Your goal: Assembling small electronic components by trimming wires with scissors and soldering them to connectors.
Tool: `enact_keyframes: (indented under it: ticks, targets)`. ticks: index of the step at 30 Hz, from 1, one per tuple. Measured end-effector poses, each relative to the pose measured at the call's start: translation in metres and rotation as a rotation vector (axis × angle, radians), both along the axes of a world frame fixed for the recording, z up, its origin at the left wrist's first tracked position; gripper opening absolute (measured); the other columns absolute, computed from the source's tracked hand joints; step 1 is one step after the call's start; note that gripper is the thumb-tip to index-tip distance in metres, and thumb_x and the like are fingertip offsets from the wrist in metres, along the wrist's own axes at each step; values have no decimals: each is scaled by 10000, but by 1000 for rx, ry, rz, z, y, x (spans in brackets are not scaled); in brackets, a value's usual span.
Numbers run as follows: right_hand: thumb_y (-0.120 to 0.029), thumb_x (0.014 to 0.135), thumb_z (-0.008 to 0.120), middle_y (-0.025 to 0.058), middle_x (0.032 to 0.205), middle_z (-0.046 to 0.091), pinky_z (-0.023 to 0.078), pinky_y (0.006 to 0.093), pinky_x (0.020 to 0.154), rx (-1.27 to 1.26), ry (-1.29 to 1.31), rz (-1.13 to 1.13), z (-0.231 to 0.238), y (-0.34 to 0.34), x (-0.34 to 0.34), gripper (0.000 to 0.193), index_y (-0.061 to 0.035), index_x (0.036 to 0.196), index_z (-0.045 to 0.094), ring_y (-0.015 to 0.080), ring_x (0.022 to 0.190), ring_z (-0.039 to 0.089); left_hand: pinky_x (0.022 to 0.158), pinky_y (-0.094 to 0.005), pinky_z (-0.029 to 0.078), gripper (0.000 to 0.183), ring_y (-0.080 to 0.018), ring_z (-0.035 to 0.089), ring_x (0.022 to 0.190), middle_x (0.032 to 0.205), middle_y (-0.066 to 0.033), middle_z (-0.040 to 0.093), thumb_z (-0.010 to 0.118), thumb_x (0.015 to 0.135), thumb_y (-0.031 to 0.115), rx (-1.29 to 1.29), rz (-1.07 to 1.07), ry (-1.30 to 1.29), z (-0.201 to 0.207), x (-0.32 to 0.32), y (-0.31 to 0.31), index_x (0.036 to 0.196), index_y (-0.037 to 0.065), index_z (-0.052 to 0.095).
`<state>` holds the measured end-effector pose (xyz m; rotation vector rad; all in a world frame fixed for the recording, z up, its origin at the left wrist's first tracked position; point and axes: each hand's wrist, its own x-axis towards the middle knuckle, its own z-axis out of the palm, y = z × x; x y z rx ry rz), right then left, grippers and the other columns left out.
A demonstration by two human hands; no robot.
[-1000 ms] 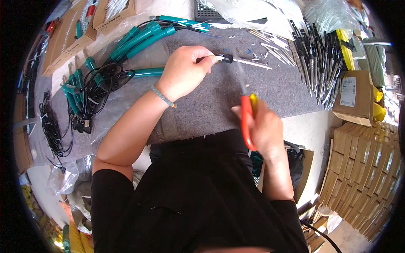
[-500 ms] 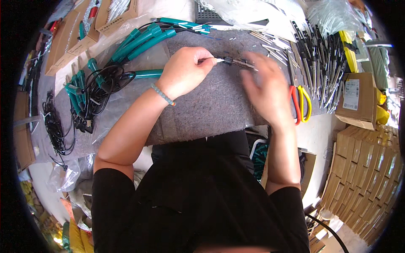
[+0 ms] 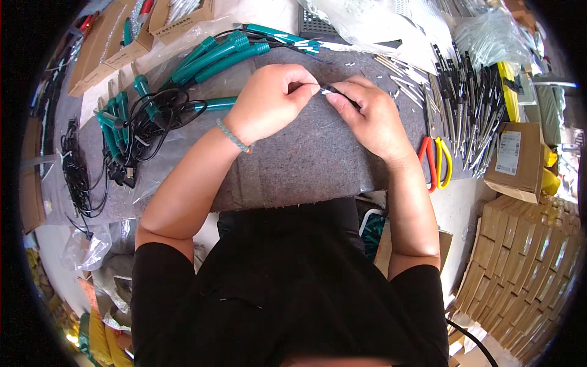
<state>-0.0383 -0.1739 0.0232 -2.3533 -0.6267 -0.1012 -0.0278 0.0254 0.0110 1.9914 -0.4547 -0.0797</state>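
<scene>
My left hand point(image 3: 272, 98), a beaded bracelet at its wrist, is closed in a pinch above the grey mat. At its fingertips shows a thin wire point(image 3: 322, 91) with blue and white bits. Opposite it, my right hand point(image 3: 374, 113) is closed too, thumb and forefinger meeting at the wire's other end. A slender dark piece point(image 3: 333, 87) runs into the right hand, which hides most of it. Left of my hands lie green tool handles point(image 3: 229, 58) with black cords. Red-and-yellow-handled scissors point(image 3: 435, 162) rest right of my right hand.
Many black-and-silver rods point(image 3: 468, 116) are heaped at the right, with thin pale sticks point(image 3: 400, 79) beside them. Cardboard boxes point(image 3: 125, 55) stand at the back left. A brown carton point(image 3: 516, 156) is at the right edge; clear plastic bags point(image 3: 367, 18) lie behind.
My right hand, blurred and spread before, has moved left to meet the left hand and closed. The black-and-metal piece is now mostly hidden by it. The view has shifted slightly.
</scene>
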Motion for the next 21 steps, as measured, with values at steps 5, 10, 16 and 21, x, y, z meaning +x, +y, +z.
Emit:
enact_keyframes:
  ticks: [5,10,16,21]
  targets:
    - [-244,869,606,107,880,631,502,400,686,-139,5,-83,11,8,-7,185,-84,942,664,319,815,632,658,-279,481,92,-149,618,721,806,-100,661,638,841,66,0,47,-164,-3,-2,-2,874,-18,656]
    - [-251,869,600,107,883,639,501,413,674,-93,-48,-77,5,12,-7,204,-83,975,650,321,815,634,651,-290,483,84,-176,625,717,794,-117,651,641,832,64,60,62,-134,-1,-1,1,865,-12,656]
    - [-224,859,600,120,872,644,505,418,676,-134,-94,-146,5,18,-11,178,-76,949,640,329,798,636,621,-373,490,156,-290,642,696,757,-141,656,615,824,186,-77,15,-42,-3,5,3,845,48,682]
    - [-222,866,590,124,901,647,508,417,690,-212,-62,-128,5,16,-10,178,-71,953,626,330,819,636,578,-277,460,225,-139,599,629,682,-65,639,586,882,206,-123,-165,311,-4,19,18,860,3,679]
